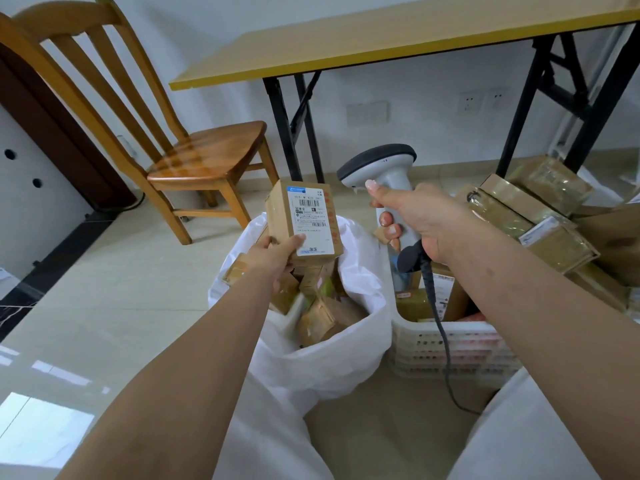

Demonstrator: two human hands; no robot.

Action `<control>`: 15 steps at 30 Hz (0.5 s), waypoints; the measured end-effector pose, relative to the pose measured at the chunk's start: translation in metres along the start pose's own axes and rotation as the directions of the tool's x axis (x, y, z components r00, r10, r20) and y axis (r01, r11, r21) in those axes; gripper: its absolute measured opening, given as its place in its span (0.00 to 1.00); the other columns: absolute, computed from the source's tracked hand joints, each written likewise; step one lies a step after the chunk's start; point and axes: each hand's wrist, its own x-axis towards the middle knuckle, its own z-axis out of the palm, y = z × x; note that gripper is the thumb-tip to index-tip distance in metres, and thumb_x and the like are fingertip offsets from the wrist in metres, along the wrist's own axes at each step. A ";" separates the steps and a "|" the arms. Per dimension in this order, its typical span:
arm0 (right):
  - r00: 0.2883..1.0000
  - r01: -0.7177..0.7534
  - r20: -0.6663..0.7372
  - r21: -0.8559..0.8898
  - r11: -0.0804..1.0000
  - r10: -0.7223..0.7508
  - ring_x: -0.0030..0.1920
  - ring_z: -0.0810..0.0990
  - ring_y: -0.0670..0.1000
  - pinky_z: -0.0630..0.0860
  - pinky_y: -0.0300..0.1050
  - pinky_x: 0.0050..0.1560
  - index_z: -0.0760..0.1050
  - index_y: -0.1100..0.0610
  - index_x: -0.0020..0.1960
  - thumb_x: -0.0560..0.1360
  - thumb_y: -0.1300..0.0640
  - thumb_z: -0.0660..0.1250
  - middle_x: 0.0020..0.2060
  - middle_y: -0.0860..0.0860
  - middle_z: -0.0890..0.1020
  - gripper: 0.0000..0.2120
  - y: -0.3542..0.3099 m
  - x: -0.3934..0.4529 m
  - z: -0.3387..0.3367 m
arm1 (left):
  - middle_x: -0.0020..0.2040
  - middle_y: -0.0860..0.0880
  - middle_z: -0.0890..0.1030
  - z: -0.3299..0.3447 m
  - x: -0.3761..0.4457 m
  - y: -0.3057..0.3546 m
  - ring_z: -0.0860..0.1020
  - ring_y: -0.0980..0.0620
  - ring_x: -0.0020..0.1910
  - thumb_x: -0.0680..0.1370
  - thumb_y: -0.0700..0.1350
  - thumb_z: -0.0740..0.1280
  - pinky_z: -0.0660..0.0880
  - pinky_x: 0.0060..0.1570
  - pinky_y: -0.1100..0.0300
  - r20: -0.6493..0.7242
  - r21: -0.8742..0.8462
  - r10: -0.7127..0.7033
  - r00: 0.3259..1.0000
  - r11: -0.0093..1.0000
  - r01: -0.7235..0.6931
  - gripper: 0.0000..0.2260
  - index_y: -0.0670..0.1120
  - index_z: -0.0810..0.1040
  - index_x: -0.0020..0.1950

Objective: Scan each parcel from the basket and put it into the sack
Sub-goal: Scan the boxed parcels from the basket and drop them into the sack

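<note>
My left hand [275,252] grips a small cardboard parcel [304,220] by its lower edge, holding it upright above the open white sack [360,344], its white barcode label facing me. My right hand [415,220] grips the handle of a white barcode scanner [381,164], thumb raised near its dark head, just right of the parcel. The scanner's cable hangs down over the white plastic basket [450,351]. Several taped cardboard parcels lie inside the sack, and a few more show in the basket under my right forearm.
A wooden chair [194,157] stands at the left behind the sack. A folding table [381,43] with black legs spans the back. More taped cardboard boxes [540,216] are piled on the floor at the right. Tiled floor lies at the left.
</note>
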 end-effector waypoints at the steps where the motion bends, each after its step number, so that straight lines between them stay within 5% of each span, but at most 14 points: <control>1: 1.000 -0.008 0.000 -0.004 1.000 0.008 0.25 0.67 0.46 0.70 0.38 0.25 0.74 0.61 0.51 0.74 0.46 0.72 0.31 0.52 0.73 0.18 0.002 0.001 0.000 | 0.53 0.46 0.83 -0.003 0.000 0.000 0.83 0.48 0.51 0.72 0.46 0.76 0.81 0.54 0.51 -0.009 0.002 0.012 1.000 1.000 -0.012 0.14 0.47 0.76 0.53; 6: 0.995 -0.098 -0.001 -0.054 0.994 0.098 0.27 0.68 0.47 0.71 0.38 0.27 0.74 0.59 0.50 0.74 0.44 0.71 0.32 0.52 0.73 0.18 0.018 0.010 0.004 | 0.54 0.48 0.80 -0.026 -0.001 -0.006 0.82 0.46 0.52 0.69 0.49 0.78 0.80 0.54 0.49 -0.054 0.251 0.046 0.997 0.967 -0.031 0.25 0.49 0.67 0.59; 10: 0.981 -0.191 0.015 -0.060 0.980 0.192 0.27 0.68 0.46 0.70 0.38 0.26 0.75 0.58 0.52 0.74 0.43 0.71 0.34 0.52 0.73 0.19 0.036 0.018 0.010 | 0.58 0.44 0.78 -0.038 -0.005 -0.033 0.81 0.45 0.51 0.68 0.48 0.79 0.80 0.41 0.54 -0.053 0.393 -0.036 0.998 0.918 0.054 0.30 0.44 0.68 0.64; 13: 0.976 -0.219 0.006 -0.063 0.974 0.220 0.27 0.68 0.46 0.70 0.38 0.26 0.75 0.59 0.54 0.73 0.44 0.72 0.35 0.53 0.74 0.21 0.049 0.022 0.010 | 0.72 0.39 0.64 -0.043 -0.005 -0.057 0.69 0.40 0.68 0.67 0.56 0.78 0.75 0.60 0.49 -0.088 0.753 -0.113 0.990 0.643 0.140 0.50 0.45 0.51 0.78; 15: 0.968 -0.250 0.001 -0.060 0.966 0.250 0.27 0.68 0.46 0.69 0.38 0.26 0.75 0.60 0.54 0.73 0.44 0.72 0.35 0.53 0.74 0.20 0.057 0.025 0.008 | 0.73 0.38 0.61 -0.043 -0.006 -0.071 0.64 0.39 0.71 0.68 0.61 0.76 0.70 0.66 0.46 -0.075 0.874 -0.084 0.994 0.475 0.106 0.52 0.45 0.47 0.79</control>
